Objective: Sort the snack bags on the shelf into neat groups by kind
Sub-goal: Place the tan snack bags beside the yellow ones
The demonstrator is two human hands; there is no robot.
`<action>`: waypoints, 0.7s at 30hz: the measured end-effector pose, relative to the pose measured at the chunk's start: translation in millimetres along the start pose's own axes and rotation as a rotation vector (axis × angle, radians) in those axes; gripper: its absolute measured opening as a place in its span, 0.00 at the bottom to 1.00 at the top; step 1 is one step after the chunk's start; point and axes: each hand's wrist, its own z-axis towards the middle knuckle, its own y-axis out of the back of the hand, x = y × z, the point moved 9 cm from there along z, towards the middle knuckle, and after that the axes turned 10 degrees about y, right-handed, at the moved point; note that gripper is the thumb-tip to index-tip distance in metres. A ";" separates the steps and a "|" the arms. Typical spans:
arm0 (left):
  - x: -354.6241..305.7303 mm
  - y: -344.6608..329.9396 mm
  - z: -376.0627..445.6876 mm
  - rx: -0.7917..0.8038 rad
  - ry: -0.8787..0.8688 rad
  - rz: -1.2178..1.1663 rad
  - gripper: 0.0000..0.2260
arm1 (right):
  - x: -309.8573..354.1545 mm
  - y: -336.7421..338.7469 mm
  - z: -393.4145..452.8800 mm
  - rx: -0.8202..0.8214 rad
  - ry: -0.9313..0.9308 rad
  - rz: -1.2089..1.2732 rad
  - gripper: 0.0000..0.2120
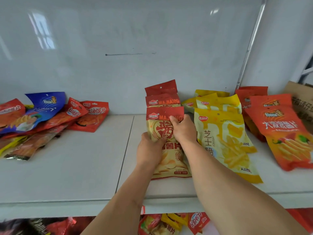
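A beige bag with a red top [171, 160] lies at the front of a row of the same kind [161, 97] in the middle of the white shelf [67, 175]. My left hand [149, 148] grips its left edge, and my right hand [183, 129] grips its upper right part. Right of it lies a row of yellow cheese-stick bags [225, 138], then a row of orange bags [282, 129]. At the far left sits a mixed heap of red bags [91, 116], orange bags and one blue bag [44, 106].
A white back wall [135, 39] closes the shelf behind the bags. A cardboard box [301, 99] stands at the far right. Below the shelf's front lip [67, 207], more snack bags [172, 224] lie on a lower level.
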 end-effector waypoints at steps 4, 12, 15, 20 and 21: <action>1.0 4.7 -3.1 0.012 -0.003 -0.049 0.26 | 1.0 3.4 1.0 -0.003 -0.009 -0.014 0.24; 3.5 28.9 -6.3 -0.035 -0.013 -0.025 0.32 | 44.8 14.2 -4.3 -0.084 0.216 -0.267 0.33; 4.6 55.0 -2.7 -0.098 -0.040 0.066 0.25 | 75.2 3.5 -13.2 -0.072 0.411 -0.418 0.27; 8.1 118.2 7.5 -0.256 -0.154 0.396 0.17 | 128.3 -44.4 -35.6 0.031 0.650 -0.452 0.16; 9.4 132.0 9.3 -0.281 -0.173 0.458 0.16 | 137.9 -57.8 -40.1 0.069 0.666 -0.438 0.15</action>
